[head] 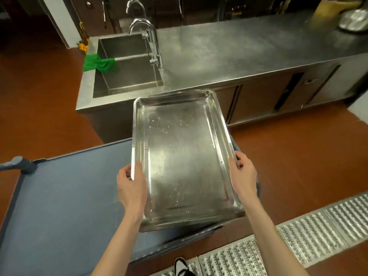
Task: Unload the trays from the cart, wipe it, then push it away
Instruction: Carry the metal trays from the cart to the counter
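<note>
A large steel tray (185,156) with water drops on it is held above the right end of the grey-blue cart (65,206). More tray edges show just beneath it, so it looks like the top of a stack. My left hand (131,184) grips its left rim and my right hand (242,174) grips its right rim. The cart's top is bare to the left of the tray, with its handle (18,163) at the far left. A green cloth (99,64) hangs over the sink's divider.
A long steel counter (239,48) runs across ahead, with a double sink (127,76) and taps at its left end. A metal bowl (354,20) sits at the counter's far right. Perforated floor grating (298,236) lies at lower right; my shoe (182,267) is at the bottom.
</note>
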Demonstrator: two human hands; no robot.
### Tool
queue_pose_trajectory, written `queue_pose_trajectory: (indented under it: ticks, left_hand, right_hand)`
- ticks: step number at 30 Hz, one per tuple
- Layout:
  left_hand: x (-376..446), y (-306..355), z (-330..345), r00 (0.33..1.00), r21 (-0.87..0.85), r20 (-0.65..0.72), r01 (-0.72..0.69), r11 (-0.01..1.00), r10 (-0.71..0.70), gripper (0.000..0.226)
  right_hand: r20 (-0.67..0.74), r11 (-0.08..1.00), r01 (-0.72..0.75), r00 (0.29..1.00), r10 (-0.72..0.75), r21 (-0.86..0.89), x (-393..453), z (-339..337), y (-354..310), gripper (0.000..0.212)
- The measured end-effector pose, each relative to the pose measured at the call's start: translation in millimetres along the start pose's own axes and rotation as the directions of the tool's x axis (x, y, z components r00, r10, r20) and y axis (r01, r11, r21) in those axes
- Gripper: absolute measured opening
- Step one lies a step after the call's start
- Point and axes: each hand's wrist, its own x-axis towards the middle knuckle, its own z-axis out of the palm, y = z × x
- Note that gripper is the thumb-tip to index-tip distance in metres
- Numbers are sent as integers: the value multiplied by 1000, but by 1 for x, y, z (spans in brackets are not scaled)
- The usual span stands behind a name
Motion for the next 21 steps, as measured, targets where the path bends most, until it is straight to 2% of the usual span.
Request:
queue_pose_trajectory:
  ticks: [6, 11, 14, 17, 19, 21]
  left_hand:
    - [-11, 42, 35, 983, -49, 152, -98, 994, 104, 51]
    - [-45, 63, 71, 948, -109, 278, -127, 986, 152, 46]
    - [-76, 67, 88, 910, -128, 369, -150, 980, 188, 44]
    - [-112, 67, 104, 862, -148, 463, -154, 977, 206, 44]
    - [-139, 66, 113, 826, -155, 517, -167, 974, 224, 41]
    - [-168, 65, 121, 780, -168, 571, -194, 966, 256, 39]
  right_hand:
    - [-189, 999, -33, 981, 39, 36, -4, -54, -5, 33]
    - [-341, 991, -77, 933, 111, 110, -30, -108, 17, 34]
    - [-431, 987, -103, 890, 147, 124, -53, -144, 34, 37]
    - [-514, 983, -114, 840, 174, 146, -83, -180, 51, 30]
    - [-577, 981, -116, 796, 185, 155, -108, -204, 60, 23]
    - [-640, 977, -126, 739, 208, 171, -135, -229, 69, 25]
